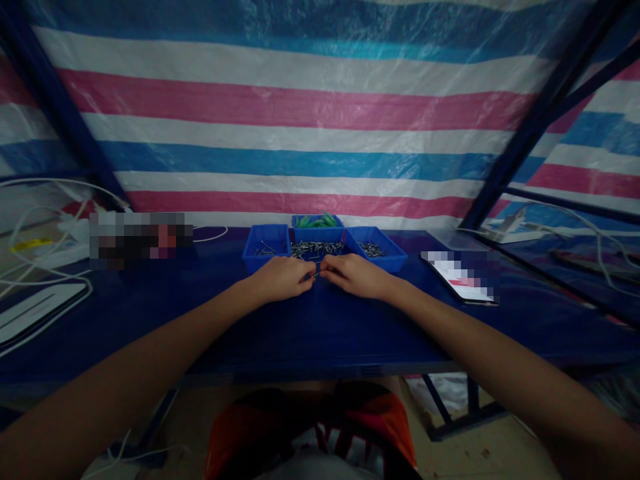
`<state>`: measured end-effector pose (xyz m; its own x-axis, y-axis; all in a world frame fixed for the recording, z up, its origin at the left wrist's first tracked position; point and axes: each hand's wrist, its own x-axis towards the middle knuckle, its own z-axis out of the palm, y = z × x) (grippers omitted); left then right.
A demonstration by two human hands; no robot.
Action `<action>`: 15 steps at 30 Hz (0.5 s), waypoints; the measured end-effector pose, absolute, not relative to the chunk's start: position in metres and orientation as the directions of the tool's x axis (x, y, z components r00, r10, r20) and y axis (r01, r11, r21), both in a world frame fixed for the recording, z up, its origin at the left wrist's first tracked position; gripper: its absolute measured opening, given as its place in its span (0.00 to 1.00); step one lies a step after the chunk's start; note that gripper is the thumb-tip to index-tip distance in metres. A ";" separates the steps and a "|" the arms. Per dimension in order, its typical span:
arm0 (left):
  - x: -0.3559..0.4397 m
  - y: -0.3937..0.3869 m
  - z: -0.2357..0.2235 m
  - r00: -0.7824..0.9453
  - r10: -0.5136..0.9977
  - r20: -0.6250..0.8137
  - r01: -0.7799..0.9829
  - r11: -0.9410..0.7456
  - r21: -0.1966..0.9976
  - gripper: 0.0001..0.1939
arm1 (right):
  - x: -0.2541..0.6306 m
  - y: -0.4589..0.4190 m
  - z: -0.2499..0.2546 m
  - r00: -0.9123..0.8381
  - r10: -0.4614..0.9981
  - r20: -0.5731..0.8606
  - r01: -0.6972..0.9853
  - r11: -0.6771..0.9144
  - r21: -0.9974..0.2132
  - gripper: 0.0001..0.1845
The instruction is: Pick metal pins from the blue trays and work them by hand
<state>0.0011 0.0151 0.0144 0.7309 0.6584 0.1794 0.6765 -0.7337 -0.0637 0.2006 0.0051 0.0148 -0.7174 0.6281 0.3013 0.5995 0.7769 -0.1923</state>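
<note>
Two bare hands meet over the near edge of the work area, fingertips close together above a blue table [305, 340]. The left hand [285, 278] is pinched narrow, thumb against the curled fingers; the right hand [356, 275] is closed in a similar pinch. A thin metal piece [317, 274] sits between the two sets of fingertips and appears to be held by both (its exact shape is too small to tell).

Stock on the table is as follows. A heap of loose metal parts [307, 249] lies just beyond the hands, between a left tray [269, 233] and a right tray [397, 260]. The left tray carries only a few thin pieces, well spread out; the right tray carries a denser cluster of small metal parts. A rear tray [317, 234] holds green items [325, 220].

Progress, in this inspector's judgement: one piece is in hand and its handling is unfinished. The heap suggests that much of the work is outstanding. Which tray, if any, receives finished pieces cannot be determined.

Off to the right, well apart from the hands, a flat device [457, 280] rests on the table, its screen obscured.
</note>
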 end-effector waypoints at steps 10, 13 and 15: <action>0.000 0.015 0.014 0.729 0.660 0.182 0.677 -0.735 -0.047 0.09 | 0.201 0.006 0.014 -0.721 0.624 0.302 0.599 0.780 -0.181 0.06; 0.000 0.016 0.014 0.721 0.667 0.187 0.685 -0.727 -0.044 0.09 | 0.202 0.007 0.013 -0.716 0.630 0.300 0.605 0.775 -0.184 0.07; 0.000 0.016 0.014 0.715 0.672 0.191 0.691 -0.722 -0.043 0.09 | 0.203 0.008 0.013 -0.714 0.635 0.295 0.609 0.771 -0.186 0.06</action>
<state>-0.0003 0.0160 0.0141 0.7150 0.6723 0.1915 0.6905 -0.7220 -0.0433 0.2029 0.0081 0.0126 -0.7143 0.6346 0.2951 0.6087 0.7714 -0.1856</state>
